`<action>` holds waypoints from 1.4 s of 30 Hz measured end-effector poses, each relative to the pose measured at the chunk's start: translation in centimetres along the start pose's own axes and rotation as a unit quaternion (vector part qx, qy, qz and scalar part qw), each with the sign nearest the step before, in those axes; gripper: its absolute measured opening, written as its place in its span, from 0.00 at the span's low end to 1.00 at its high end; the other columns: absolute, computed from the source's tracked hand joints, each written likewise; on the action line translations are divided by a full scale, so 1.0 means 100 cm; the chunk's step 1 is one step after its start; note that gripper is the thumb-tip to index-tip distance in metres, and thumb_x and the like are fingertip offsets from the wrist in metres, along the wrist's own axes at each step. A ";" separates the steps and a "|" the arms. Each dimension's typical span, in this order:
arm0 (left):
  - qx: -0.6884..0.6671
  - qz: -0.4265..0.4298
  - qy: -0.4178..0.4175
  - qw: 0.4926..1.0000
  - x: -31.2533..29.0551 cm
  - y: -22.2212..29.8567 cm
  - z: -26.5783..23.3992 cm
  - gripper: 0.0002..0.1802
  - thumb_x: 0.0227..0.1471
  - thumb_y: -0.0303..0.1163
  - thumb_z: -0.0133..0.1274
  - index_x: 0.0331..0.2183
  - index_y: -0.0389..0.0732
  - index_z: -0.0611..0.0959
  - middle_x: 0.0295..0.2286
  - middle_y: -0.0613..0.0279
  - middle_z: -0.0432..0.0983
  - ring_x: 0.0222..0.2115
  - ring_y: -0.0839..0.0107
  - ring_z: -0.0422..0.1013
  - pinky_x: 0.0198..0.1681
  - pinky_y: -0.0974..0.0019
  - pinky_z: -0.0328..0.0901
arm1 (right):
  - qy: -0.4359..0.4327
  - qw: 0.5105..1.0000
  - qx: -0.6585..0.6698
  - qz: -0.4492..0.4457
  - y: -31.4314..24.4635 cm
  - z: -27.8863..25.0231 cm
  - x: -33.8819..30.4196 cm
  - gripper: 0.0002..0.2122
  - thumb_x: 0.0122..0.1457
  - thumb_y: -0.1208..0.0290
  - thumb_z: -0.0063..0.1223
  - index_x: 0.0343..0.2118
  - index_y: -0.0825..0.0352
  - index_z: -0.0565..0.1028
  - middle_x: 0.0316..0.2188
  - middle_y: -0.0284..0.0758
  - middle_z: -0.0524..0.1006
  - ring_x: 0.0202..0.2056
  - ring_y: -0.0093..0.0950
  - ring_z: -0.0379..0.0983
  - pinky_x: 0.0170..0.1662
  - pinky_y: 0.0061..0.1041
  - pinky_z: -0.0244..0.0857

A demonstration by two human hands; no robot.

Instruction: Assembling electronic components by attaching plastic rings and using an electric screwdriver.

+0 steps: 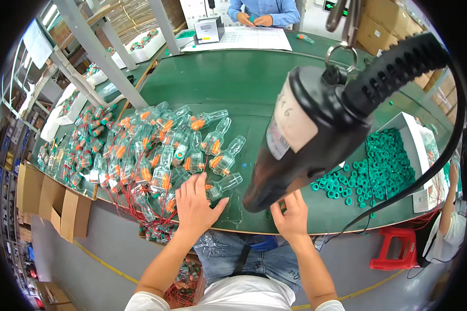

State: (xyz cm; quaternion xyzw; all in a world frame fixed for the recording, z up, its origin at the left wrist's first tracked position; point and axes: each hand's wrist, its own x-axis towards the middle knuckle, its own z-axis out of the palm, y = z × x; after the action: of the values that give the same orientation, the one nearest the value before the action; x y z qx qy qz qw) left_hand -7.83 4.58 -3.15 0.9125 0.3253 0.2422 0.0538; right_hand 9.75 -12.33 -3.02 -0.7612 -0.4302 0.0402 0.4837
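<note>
My left hand [196, 203] lies at the near edge of a heap of clear plastic bulb-shaped housings [163, 168] with orange inserts and red wires. Its fingers are stretched forward and its thumb is apart. The fingertips reach the closest pieces, beside one clear housing [228, 182] lying on its side. My right hand [291, 217] is by the table's front edge, fingers bent around something small and dark that I cannot make out. A hanging black power tool [308, 135] covers part of that hand.
Loose green rings [347, 184] spread right of the tool, beside a white tray [410, 140]. The green table [207, 72] extends to a person in a blue shirt [275, 13] opposite. Cardboard boxes [54, 202] stand left; a red stool [394, 249] is at right. A black cable [454, 129] arcs down.
</note>
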 end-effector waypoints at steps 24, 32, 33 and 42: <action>-0.234 0.044 -0.037 0.970 -0.006 -0.002 -0.019 0.05 0.55 0.24 0.52 0.36 0.37 0.74 0.46 0.48 0.69 0.47 0.49 0.66 0.50 0.53 0.62 | -0.099 0.914 -0.370 -0.133 -0.024 0.062 0.056 0.26 0.54 0.71 0.49 0.59 0.58 0.65 0.41 0.34 0.71 0.42 0.31 0.70 0.41 0.29 0.69; -0.243 0.108 -0.125 0.956 -0.026 -0.009 -0.005 0.09 0.52 0.25 0.56 0.37 0.37 0.76 0.50 0.41 0.63 0.50 0.40 0.64 0.52 0.51 0.62 | -0.160 0.838 -0.248 -0.459 -0.040 0.054 0.070 0.21 0.57 0.68 0.47 0.56 0.55 0.66 0.61 0.35 0.63 0.63 0.38 0.57 0.68 0.44 0.45; -0.244 0.097 -0.121 0.957 -0.030 -0.011 -0.002 0.08 0.53 0.25 0.55 0.37 0.37 0.75 0.50 0.41 0.64 0.49 0.40 0.65 0.52 0.50 0.63 | -0.192 0.828 -0.253 -0.462 -0.038 0.054 0.074 0.18 0.57 0.68 0.48 0.51 0.56 0.68 0.58 0.34 0.65 0.62 0.37 0.58 0.67 0.44 0.46; -0.183 -0.098 -0.090 0.974 -0.051 -0.014 -0.029 0.16 0.54 0.24 0.50 0.45 0.38 0.69 0.43 0.48 0.67 0.40 0.46 0.72 0.40 0.51 0.69 | -0.287 0.847 -0.248 -0.373 -0.041 0.043 0.093 0.26 0.44 0.70 0.64 0.50 0.56 0.72 0.38 0.35 0.74 0.44 0.33 0.71 0.48 0.34 0.62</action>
State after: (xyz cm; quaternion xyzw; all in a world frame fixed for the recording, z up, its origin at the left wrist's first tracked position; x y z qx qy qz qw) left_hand -13.40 2.33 -3.04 0.8690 0.3569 0.2083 0.2723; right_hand 11.05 -2.17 1.14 -0.5922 -0.7971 -0.0351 0.1124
